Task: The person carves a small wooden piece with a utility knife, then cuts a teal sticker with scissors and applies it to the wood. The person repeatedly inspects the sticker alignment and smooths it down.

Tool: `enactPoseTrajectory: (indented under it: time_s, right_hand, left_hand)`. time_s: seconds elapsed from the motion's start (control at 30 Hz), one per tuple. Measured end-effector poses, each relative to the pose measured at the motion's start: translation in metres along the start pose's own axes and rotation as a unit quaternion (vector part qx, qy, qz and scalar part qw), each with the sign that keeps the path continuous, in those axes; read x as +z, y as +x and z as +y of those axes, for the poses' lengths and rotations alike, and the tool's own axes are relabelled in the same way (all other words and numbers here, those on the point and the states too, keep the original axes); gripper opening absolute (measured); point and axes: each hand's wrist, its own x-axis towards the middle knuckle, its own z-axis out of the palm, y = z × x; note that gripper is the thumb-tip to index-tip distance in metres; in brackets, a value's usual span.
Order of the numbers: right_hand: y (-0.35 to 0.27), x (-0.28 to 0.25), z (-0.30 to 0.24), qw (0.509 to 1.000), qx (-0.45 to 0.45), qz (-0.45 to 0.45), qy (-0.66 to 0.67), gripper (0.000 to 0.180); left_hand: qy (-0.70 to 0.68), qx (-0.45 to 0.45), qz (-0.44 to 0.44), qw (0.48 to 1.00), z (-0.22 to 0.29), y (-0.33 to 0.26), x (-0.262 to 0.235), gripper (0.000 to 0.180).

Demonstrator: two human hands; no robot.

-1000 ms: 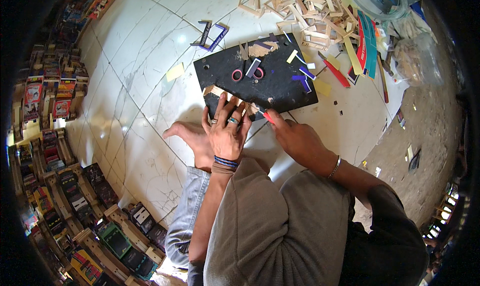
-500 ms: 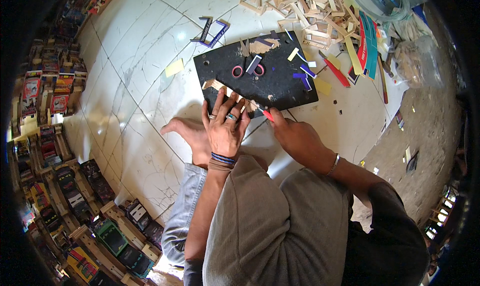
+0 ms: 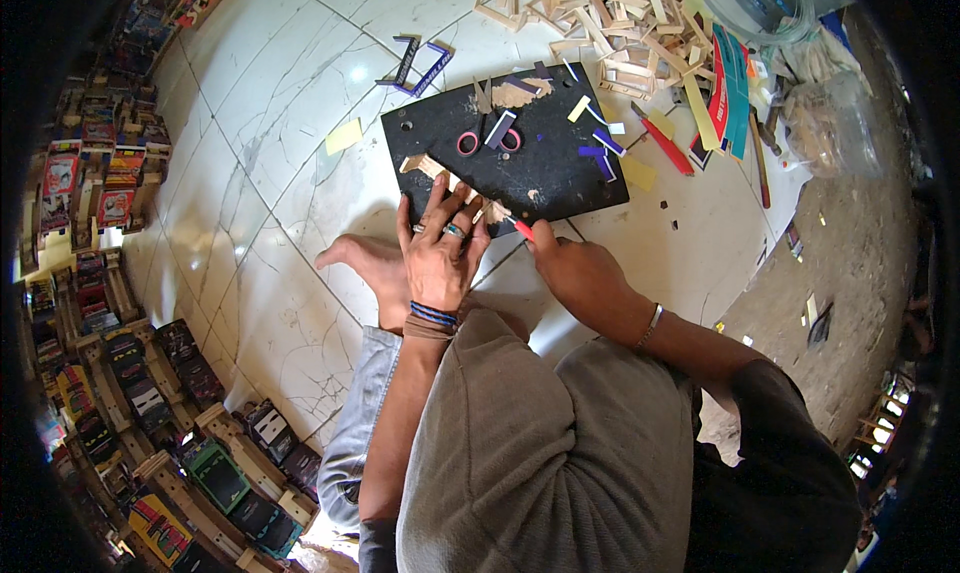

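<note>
My left hand point(image 3: 440, 243), wearing rings and wristbands, holds a small pale wooden frame piece point(image 3: 425, 163) down on a black board point(image 3: 560, 188). Its fingers bend over the wood and hide much of it. My right hand point(image 3: 580, 273) is closed around a red-handled knife point(image 3: 524, 230). The thin metal end reaches the wood's near right end, beside my left thumb; the contact itself is too small to make out. Scissors point(image 3: 468, 143) with pink-ringed handles lie on the board, with a small purple-grey strip point(image 3: 501, 130) across them.
Purple and white scraps point(image 3: 604, 158) lie on the board's right. Beyond are a heap of wooden frames point(image 3: 620, 33), another red-handled knife point(image 3: 668, 145) and a hammer point(image 3: 762, 158). Two dark lettered brackets point(image 3: 430, 71) rest on the tiles. Wooden toy-like trucks point(image 3: 225, 478) line the left.
My right hand and the knife have shifted slightly left, along with a small shift of the whole view. My left hand keeps its hold on the wood.
</note>
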Motion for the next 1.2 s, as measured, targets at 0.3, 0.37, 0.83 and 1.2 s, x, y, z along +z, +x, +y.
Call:
enactPoseTrajectory:
  time_s: [0.3, 0.37, 0.83, 1.2]
  right_hand:
    - [-0.004, 0.007, -0.002, 0.999, -0.009, 0.034, 0.021, 0.021]
    - [-0.007, 0.009, 0.0, 0.999, -0.007, 0.035, 0.018, 0.023]
    - [-0.01, -0.002, -0.003, 0.993, 0.002, 0.035, 0.116, 0.022]
    - [-0.004, -0.004, -0.011, 0.993, 0.013, 0.009, 0.117, 0.023]
  left_hand:
    - [0.003, 0.01, 0.005, 1.0, -0.003, 0.001, 0.0, 0.03]
    - [0.002, 0.013, 0.007, 1.0, -0.003, 0.001, 0.001, 0.029]
    - [-0.005, 0.021, 0.004, 1.0, -0.009, -0.001, 0.001, 0.031]
    - [-0.004, 0.018, 0.013, 1.0, -0.008, -0.001, 0.001, 0.031]
